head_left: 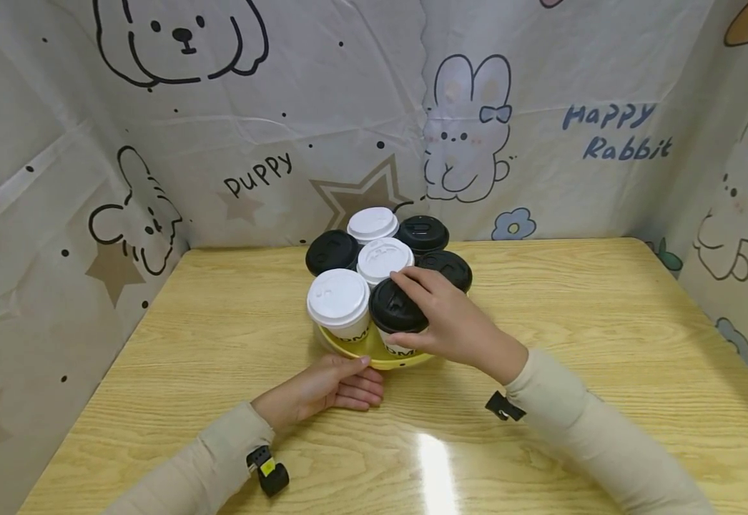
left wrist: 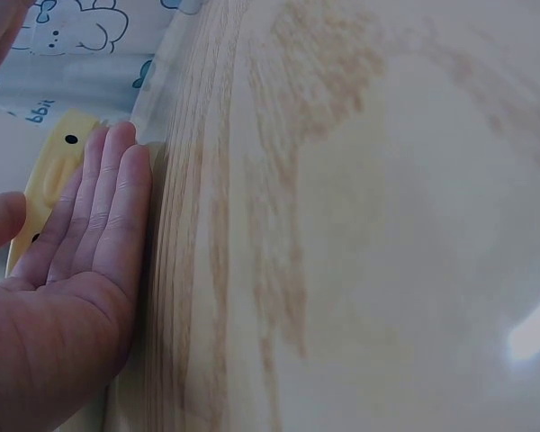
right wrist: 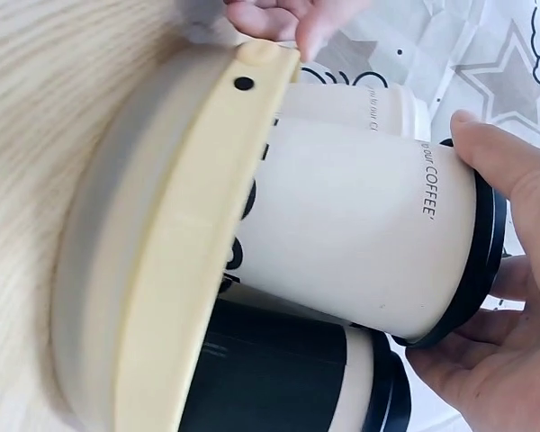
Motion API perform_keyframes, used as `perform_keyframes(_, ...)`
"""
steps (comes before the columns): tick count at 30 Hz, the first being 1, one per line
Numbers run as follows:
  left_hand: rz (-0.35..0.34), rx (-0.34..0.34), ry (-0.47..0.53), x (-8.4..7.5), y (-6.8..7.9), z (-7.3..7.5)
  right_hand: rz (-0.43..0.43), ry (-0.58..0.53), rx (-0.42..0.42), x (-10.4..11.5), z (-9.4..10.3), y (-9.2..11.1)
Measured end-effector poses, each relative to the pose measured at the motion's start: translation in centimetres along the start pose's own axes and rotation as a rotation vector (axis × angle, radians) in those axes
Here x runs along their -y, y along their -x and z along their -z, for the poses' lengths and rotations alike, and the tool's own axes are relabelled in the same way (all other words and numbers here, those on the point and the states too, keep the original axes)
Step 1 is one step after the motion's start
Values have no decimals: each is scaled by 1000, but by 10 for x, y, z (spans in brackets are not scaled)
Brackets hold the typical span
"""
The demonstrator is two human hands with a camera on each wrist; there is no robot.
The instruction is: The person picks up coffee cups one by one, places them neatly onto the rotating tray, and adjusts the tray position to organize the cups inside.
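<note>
My right hand grips the black lid of a white paper coffee cup, thumb and fingers spread around its edge. The cup stands at the front of a round yellow tray, among several other lidded cups. To its left is a cup with a white lid, and another white-lidded cup sits in the middle. At the tray's front rim lies my left hand, palm upward, its fingers straight beside the tray and the thumb at the rim. In the left wrist view the tray's edge shows behind those fingers.
Around the tray spreads a wood-grain table. Further cups with black lids and a white lid stand at the tray's back, close to a patterned cloth wall. Cloth also hangs along both sides.
</note>
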State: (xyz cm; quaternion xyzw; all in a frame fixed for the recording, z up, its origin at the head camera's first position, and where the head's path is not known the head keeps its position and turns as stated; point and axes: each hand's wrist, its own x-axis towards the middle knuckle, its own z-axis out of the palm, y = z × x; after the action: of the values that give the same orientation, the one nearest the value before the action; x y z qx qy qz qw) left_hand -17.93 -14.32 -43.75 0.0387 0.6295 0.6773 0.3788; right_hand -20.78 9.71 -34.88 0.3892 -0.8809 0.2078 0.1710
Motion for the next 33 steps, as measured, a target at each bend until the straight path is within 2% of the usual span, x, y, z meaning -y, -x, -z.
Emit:
perform_keyframes(11, 4, 5, 10, 1, 1, -1, 47, 50, -30, 3, -12, 7)
perform_keyframes(33, 2, 17, 4, 0, 0, -2, -1, 73, 38, 4, -9, 10)
